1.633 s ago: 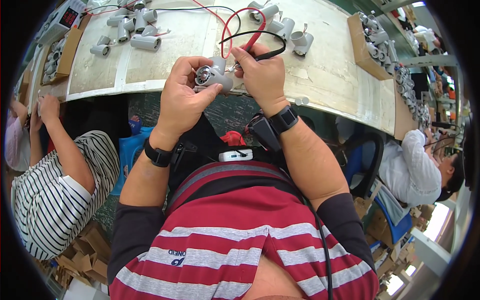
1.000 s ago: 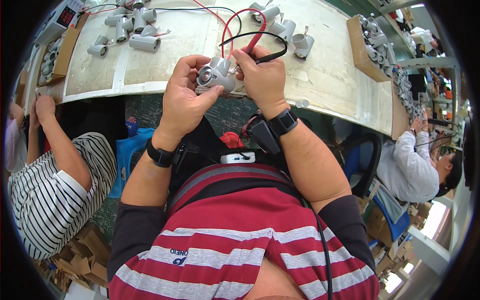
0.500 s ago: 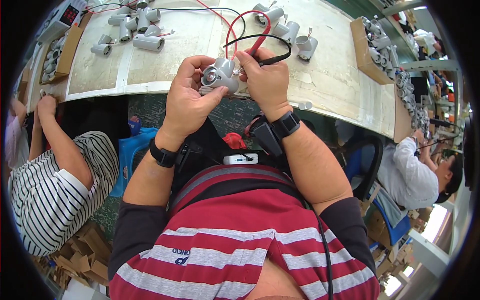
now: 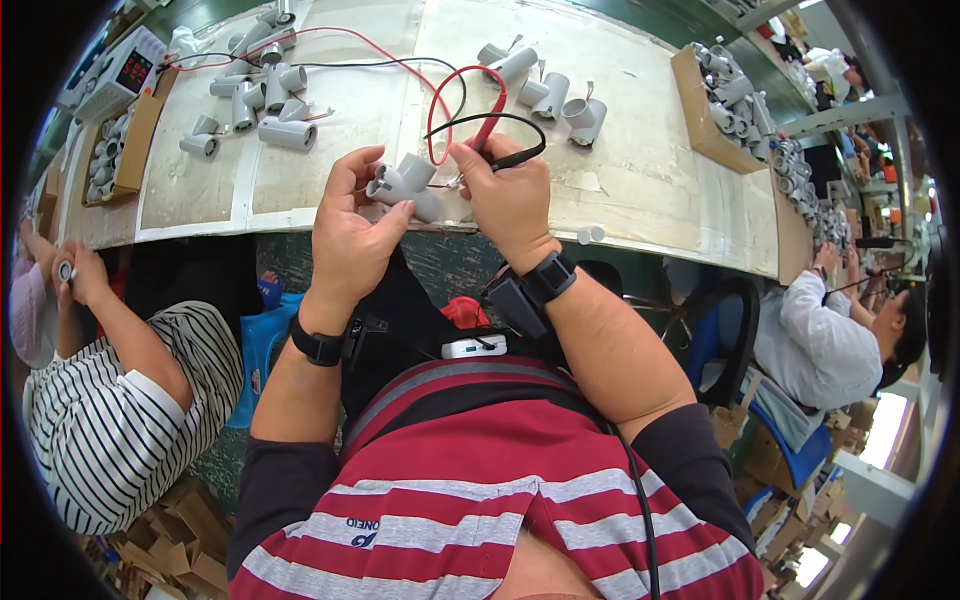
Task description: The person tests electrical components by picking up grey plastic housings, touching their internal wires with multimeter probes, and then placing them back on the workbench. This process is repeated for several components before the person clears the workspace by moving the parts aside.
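Left grip (image 4: 350, 235) pinching a grey motor part (image 4: 402, 188); right grip (image 4: 508, 195) clasping red and black probes (image 4: 497, 140) above the bench (image 4: 640, 120).

A shirt (image 4: 480, 520) striped in red, white and dark grey was worn, with dark sleeves pushed up above the elbows. A black watch (image 4: 318, 346) was strapped on the left wrist, a black band with a small black device (image 4: 530, 290) on the right. A thin black cable (image 4: 640, 500) was run down the right side of the chest.
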### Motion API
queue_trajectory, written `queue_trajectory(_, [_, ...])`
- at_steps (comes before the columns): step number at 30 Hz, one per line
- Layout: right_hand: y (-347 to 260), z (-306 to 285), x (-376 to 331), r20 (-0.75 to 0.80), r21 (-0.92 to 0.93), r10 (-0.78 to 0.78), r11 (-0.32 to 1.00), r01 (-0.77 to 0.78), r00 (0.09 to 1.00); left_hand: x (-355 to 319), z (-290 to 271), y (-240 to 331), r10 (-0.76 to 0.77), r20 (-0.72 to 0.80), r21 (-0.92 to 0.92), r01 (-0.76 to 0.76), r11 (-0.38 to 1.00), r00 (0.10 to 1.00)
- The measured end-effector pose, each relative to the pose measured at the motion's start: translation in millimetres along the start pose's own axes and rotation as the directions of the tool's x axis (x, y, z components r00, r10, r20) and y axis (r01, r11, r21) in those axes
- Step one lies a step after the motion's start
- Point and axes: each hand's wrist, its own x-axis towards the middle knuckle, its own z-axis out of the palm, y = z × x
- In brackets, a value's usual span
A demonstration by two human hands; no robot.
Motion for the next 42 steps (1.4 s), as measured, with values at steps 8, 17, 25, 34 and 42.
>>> queue_trajectory(8, [2, 2, 1, -0.02, 0.038, -0.02, 0.999, 0.021, 1.0, 11, -4, 0, 0.153, -0.053, 0.363, -0.124, 0.923, 0.987])
queue_trajectory(17, [6, 2, 2, -0.034, -0.011, -0.07, 0.997, 0.07, 0.997, 9, 18, 8, 0.438, 0.22, 0.632, -0.47, 0.616, 0.871])
queue_trajectory(25, [-38, -27, 47, -0.089, -0.188, -0.274, 0.949, 0.254, 0.958, 53, -15, -4, 0.42, 0.241, 0.761, -0.439, 0.477, 0.875])
queue_trajectory(34, [-116, -86, 162, 0.039, -0.538, -0.683, 0.601, 0.592, 0.729, 102, 106, 9, 0.297, 0.32, 0.711, -0.435, 0.553, 0.9])
queue_trajectory(42, [-136, -89, 121, -0.032, -0.225, -0.274, 0.939, 0.26, 0.961, 170, 113, -22, 0.288, 0.319, 0.698, -0.429, 0.573, 0.903])
